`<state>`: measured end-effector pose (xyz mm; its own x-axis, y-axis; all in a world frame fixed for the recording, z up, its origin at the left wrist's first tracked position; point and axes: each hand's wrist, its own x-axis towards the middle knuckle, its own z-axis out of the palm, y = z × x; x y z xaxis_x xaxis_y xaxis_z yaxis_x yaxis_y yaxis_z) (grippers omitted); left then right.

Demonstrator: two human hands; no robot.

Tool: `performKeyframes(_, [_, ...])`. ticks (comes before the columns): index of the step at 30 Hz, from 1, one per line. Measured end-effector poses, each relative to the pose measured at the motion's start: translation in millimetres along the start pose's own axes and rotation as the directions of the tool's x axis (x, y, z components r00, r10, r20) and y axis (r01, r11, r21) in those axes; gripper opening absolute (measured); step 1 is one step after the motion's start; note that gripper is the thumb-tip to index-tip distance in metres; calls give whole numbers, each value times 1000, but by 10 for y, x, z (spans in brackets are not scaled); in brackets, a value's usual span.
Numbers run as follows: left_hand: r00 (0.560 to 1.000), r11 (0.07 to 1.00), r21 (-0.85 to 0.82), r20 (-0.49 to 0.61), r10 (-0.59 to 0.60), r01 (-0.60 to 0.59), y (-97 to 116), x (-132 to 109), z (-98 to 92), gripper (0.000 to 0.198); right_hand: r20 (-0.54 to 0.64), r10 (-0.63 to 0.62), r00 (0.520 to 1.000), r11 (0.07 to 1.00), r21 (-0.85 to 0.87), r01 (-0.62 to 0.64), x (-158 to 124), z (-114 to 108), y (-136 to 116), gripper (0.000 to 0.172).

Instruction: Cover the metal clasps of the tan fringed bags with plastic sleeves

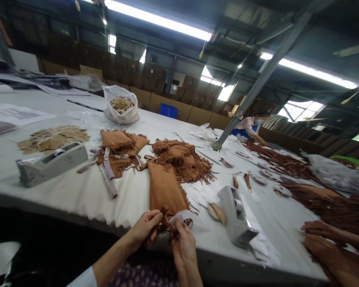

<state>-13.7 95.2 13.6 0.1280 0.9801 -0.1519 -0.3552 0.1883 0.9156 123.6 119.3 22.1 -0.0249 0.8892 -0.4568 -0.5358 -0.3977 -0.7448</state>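
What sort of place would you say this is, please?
Probably a workshop or factory floor: fringed brown pieces and two tape dispensers lie on a long table, with cardboard boxes stacked behind.

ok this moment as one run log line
left hand: pinching brown strap | right hand: at white wrapping | tan fringed piece: beyond hands

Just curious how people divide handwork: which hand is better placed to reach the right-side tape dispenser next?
Probably the right hand: it is nearer that grey tape dispenser, while the left hand, pinching a brown strap, would likely cross past the right. Both look busy.
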Motion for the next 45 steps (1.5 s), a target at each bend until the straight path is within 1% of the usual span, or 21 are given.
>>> performKeyframes(3, [996,997,25,45,-71,70,38,14,-13,45,31,-44,999,993,-110,47,-23,-4,79,40])
performKeyframes(5, [997,996,39,29,-78,76,28,37,-15,45,34,-94,995,979,-179,99,-16,-22,121,41])
performKeyframes(7, [997,996,53,2,-71,71,13,57,-11,46,40,-110,993,967,-227,117,-6,-43,132,41])
performKeyframes(10, [998,995,72,-16,-62,63,8,64,-4,47,58,-24,998,971,-234,37,-9,-72,72,42])
performKeyframes(12, [998,995,80,9,-56,55,10,57,-3,45,93,47,995,971,-236,-24,-22,-90,-3,41])
performKeyframes(14, [998,996,84,31,-46,43,8,53,-5,43,126,73,989,968,-246,-40,-33,-101,-81,37])
performKeyframes(16, [999,996,81,22,-24,23,-4,55,-10,43,124,72,990,977,-209,-45,-32,-102,-147,34])
performKeyframes(18, [1000,998,67,3,10,-10,-26,66,-18,44,77,78,994,992,-100,-71,-15,-99,-191,33])
performKeyframes(21, [999,998,46,-13,52,-51,-75,85,-28,44,23,126,992,991,50,-127,31,-100,-210,33])
performKeyframes(23, [996,994,62,-26,88,-86,-110,94,-32,44,30,138,990,988,67,-140,61,-105,-201,30])
performKeyframes(26, [989,983,118,-26,143,-139,-147,87,-31,45,59,126,990,991,29,-128,85,-98,-186,27])
performKeyframes(30, [987,969,188,-12,162,-157,-135,42,-18,44,46,149,988,986,65,-152,75,-46,-202,27])
performKeyframes(32, [987,961,225,-2,163,-159,-104,13,-5,44,33,127,991,989,74,-130,57,-15,-212,26])
performKeyframes(36, [989,945,295,-6,148,-140,-36,-35,31,44,30,12,999,998,64,-14,17,15,-199,28])
performKeyframes(39, [989,939,316,-10,149,-138,-13,-52,55,44,25,-54,998,998,41,53,-5,6,-176,31])
performKeyframes(45, [983,924,349,-40,179,-154,12,-52,89,41,62,-108,992,991,-77,113,-24,-12,-155,33])
